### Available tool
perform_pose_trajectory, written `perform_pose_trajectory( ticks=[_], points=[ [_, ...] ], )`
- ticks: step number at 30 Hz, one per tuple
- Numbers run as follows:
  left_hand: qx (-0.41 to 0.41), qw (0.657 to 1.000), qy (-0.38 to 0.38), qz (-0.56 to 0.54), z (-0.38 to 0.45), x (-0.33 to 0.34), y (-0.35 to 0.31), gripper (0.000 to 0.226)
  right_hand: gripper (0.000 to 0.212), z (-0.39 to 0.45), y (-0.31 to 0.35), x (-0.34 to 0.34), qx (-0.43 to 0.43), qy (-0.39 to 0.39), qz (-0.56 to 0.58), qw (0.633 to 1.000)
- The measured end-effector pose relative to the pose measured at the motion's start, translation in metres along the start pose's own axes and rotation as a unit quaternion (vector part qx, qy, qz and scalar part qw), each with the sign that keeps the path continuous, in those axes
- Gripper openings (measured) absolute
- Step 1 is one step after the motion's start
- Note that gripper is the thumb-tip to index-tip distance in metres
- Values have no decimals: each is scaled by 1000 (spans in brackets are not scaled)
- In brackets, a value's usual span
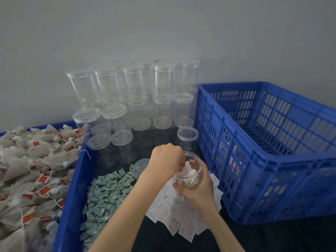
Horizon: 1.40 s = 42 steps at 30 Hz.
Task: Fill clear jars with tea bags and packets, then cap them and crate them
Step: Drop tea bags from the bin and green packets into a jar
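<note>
Right hand (197,188) has the open jar (189,171) cupped from below and the near side, fingers wrapped round its clear wall, jar tipped a little so the mouth faces up and left. Left hand (168,157) sits right at that mouth, just left of the jar, fingers curled down over the rim; they look to be pinching something pale into the opening, though I cannot tell exactly what. So the left is the nearer hand for feeding, and the jar's long axis leans toward it. White tea bags are already lying inside the jar. Directly beneath the jar, white packets (183,222) fan across the dark counter (272,239); left of the jar lies the heap of green packets (107,193), and a loose lid (141,168) rests just left of the jar. Further left of the jar, the bin of tea bags (32,170). Behind the jar, stacked empty jars (138,95). Right of the jar, the blue crate (272,142) waits.
</note>
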<state>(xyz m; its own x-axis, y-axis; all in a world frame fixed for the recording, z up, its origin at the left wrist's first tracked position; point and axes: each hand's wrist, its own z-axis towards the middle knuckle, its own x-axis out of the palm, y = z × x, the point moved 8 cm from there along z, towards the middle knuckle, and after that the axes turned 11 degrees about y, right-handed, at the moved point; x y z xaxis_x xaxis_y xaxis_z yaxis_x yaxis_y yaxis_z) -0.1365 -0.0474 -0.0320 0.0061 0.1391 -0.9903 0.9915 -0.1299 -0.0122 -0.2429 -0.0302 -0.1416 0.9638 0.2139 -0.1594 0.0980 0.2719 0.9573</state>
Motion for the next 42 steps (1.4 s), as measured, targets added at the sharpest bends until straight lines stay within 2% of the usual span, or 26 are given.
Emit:
perform_pose_trajectory(
  ticks=[2,4,5,7,8,9,12,14,16,20,22,24,27,32,34,37,39,42],
  points=[
    [8,999,-21,24,-4,-3,0,19,89,0,2,0,3,0,-2,1000],
    [44,995,-76,41,-11,-9,-4,19,86,2,4,0,10,-1,5,1000],
    [66,992,-110,16,-15,-13,-2,19,86,2,5,0,15,1,13,1000],
    [87,973,-152,-148,-23,-18,15,24,87,4,9,0,23,6,28,999],
    [97,950,-147,-259,-24,-15,27,35,87,5,12,-1,23,8,34,999],
    [108,924,-112,-349,-24,-5,35,52,86,6,16,-1,21,11,40,999],
    [148,868,24,-473,-25,28,33,92,86,10,28,-1,10,31,58,998],
    [191,824,45,-532,-27,36,27,92,91,12,37,1,-1,49,58,997],
    [201,798,25,-567,-28,36,30,83,94,13,49,4,-12,70,45,996],
    [190,786,-25,-587,-29,28,41,70,99,18,62,6,2,118,35,992],
    [184,784,-52,-590,-32,24,46,69,88,20,71,2,3,113,20,993],
    [178,796,-70,-575,-34,19,47,68,94,24,84,-5,-7,96,-10,995],
    [170,822,-90,-536,-35,10,43,67,104,31,108,-7,-22,102,-104,989],
    [170,826,-109,-525,-37,0,38,69,100,43,136,-9,-29,106,-271,956],
    [189,817,-118,-531,-38,-7,31,68,97,47,146,-14,-28,105,-291,950],
    [222,775,-146,-574,-39,-21,21,74,97,54,176,-32,-39,91,-322,942],
    [210,758,-184,-590,-38,-32,19,63,93,60,202,-55,-54,62,-310,947],
    [195,758,-236,-575,-35,-54,10,44,80,68,238,-98,-74,15,-314,946]
  ],
)
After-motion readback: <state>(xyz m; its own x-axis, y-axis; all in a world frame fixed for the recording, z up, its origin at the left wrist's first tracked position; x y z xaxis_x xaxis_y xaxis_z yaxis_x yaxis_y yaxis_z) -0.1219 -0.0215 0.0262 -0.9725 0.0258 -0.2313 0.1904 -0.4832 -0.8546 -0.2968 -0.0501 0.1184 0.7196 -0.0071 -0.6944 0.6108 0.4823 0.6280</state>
